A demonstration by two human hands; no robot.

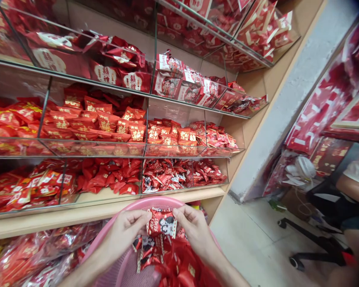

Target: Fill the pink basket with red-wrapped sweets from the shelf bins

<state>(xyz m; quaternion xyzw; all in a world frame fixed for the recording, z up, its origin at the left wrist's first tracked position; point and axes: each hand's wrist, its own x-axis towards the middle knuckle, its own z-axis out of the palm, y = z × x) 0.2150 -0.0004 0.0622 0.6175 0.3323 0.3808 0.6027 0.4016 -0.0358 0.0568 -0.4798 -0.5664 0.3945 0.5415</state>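
Both of my hands pinch one small red candy packet (161, 223) printed with gold characters and little black-and-white figures. My left hand (130, 227) grips its left end, and my right hand (194, 229) has the right end between thumb and fingers. The packet is held above a pink plastic basket (94, 243) with mesh sides. Inside the basket, below my hands, lie similar red packets (149, 251) and a heap of plain shiny red packets (185, 265). Part of the basket's contents is hidden by my hands and forearms.
In front stands a wooden shelf (194, 195) with clear dividers, its compartments filled with red candy packets (107, 123). Large plastic bags of red goods (48, 255) lie below at left. On the right, a person (357, 179) sits on a wheeled chair (317, 243) beyond a grey pillar (275, 103).
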